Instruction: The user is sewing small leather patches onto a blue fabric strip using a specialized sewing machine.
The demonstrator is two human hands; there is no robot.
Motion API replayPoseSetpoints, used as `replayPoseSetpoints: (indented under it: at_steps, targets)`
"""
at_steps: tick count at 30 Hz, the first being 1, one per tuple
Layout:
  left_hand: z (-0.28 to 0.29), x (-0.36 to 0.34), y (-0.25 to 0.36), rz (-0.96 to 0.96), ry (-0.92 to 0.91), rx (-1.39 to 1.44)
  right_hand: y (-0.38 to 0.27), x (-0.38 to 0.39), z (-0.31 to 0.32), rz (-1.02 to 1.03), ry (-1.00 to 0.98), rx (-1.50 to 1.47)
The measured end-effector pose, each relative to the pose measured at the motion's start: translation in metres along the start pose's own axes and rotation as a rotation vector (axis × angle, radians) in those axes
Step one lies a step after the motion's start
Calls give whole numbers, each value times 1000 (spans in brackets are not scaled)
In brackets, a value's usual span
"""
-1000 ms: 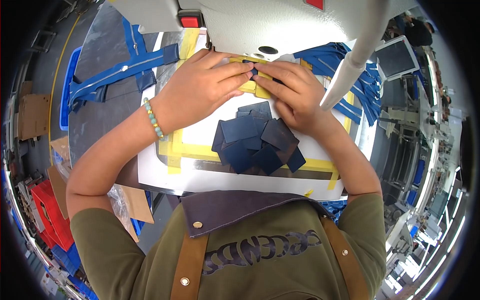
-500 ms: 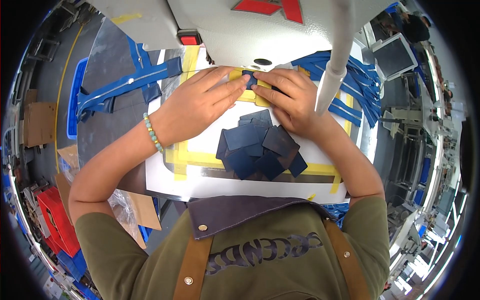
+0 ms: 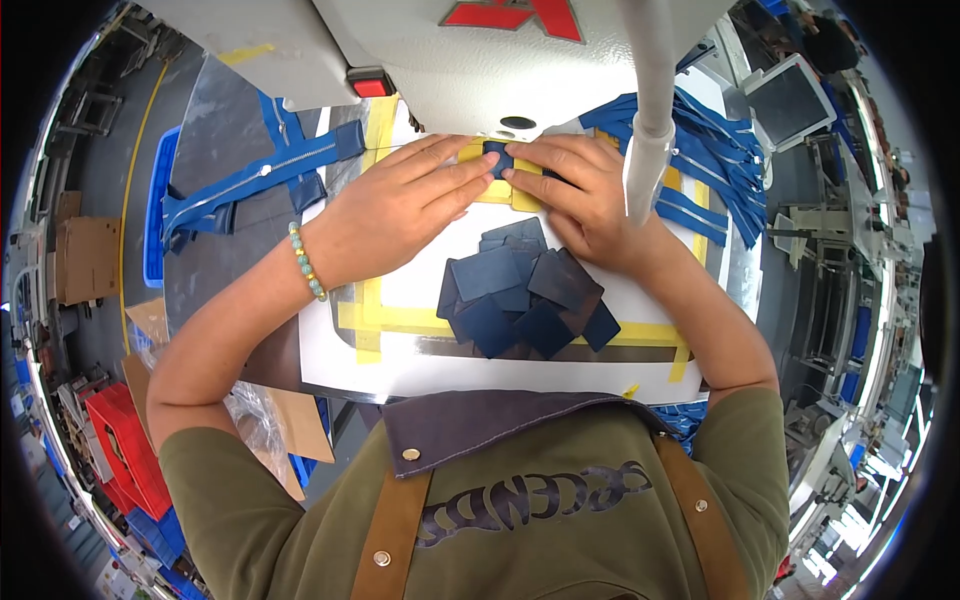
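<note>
My left hand point(image 3: 392, 215), a beaded bracelet point(image 3: 305, 262) at its wrist, reaches over with extended fingers held together, their tips pressing on a small dark blue piece point(image 3: 499, 158). From the other side, the fingertips of my right hand point(image 3: 590, 200) hold the same piece at its edge, over yellow-covered plates point(image 3: 524, 196) just below the white machine head point(image 3: 480, 80). Between and below my hands, a loose pile of several flat dark blue squares point(image 3: 487, 275) lies on a white, yellow-taped board point(image 3: 400, 374). My thumbs are partly hidden.
Blue zipper strips lie left point(image 3: 265, 171) and right point(image 3: 725, 170). A grey post point(image 3: 648, 90) stands beside my right hand. A blue bin point(image 3: 160, 200), cardboard point(image 3: 85, 255) and red crate point(image 3: 128, 445) are at left; a monitor point(image 3: 795, 115) and a person point(image 3: 835, 40) are at upper right.
The whole scene has shifted down in the picture, showing more of the machine's top. Both hands remain at the small piece with little visible movement relative to it.
</note>
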State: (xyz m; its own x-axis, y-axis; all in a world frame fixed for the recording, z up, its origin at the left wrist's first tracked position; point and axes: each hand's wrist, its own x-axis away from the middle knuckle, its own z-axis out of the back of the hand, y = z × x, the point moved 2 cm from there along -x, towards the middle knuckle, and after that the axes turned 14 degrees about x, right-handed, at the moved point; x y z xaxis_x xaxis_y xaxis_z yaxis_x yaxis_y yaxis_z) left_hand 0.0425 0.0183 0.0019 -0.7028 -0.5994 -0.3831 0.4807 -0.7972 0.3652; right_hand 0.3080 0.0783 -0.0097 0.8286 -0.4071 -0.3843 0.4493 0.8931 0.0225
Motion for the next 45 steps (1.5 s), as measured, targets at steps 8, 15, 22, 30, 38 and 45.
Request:
replayPoseSetpoints:
  at_steps: [8, 15, 22, 30, 38, 45]
  targets:
    - [2, -4, 7, -76, -66, -177, 1, 2, 7, -14, 47, -116]
    - [0, -8, 5, -128, -100, -259, -4, 3, 19, 24, -5, -46]
    - [-1, -4, 6, -83, -78, -169, -13, 9, 21, -52, -72, -33]
    - [6, -8, 8, -85, -152, -144, -11, 9, 21, -30, -53, -14]
    - [5, -9, 2, -81, -124, -120, -7, 9, 22, -23, -30, 3]
    - [8, -9, 4, -66, -129, -117, -10, 9, 25, -21, -37, 17]
